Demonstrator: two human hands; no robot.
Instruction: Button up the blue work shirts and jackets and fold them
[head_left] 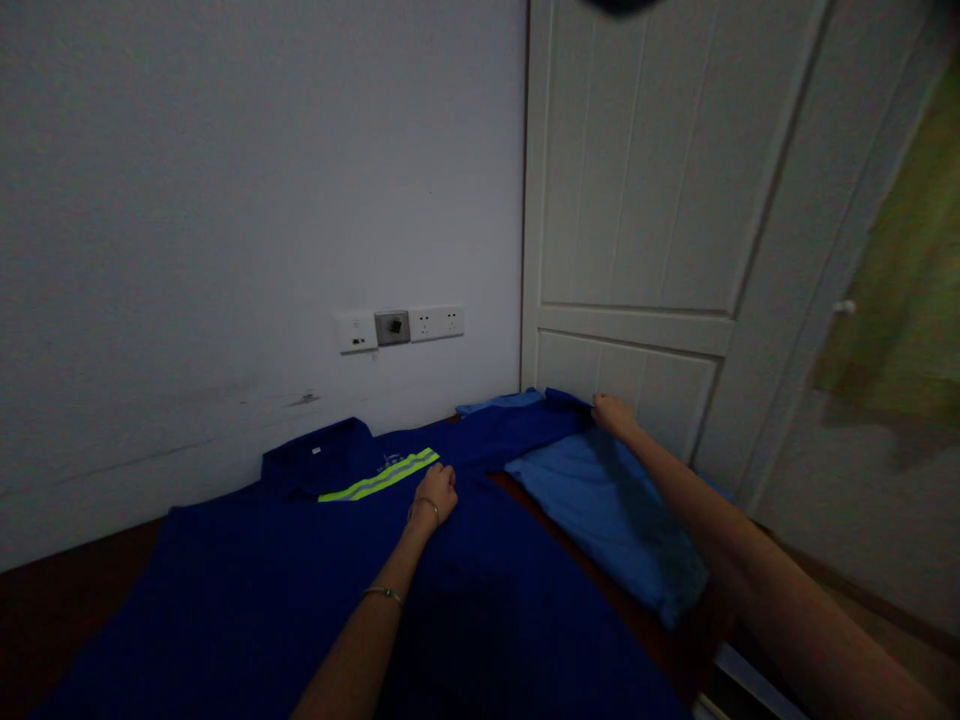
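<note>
The right hand [613, 414], pinching the sleeve [517, 426] right of centre, could skew the shirt [285, 560] if the curled left hand [441, 494] slips.

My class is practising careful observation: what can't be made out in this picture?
All in the head view:
Lettering on the dark blue shirt: too small, blurred.
Collar label: too small to read.
Shirt's lower end: cut off by the bottom edge.
Light blue cloth: partly hidden by the sleeve.
Left hand: its own back hides the fingertips.
Dark object: cut off by the top edge.
</note>
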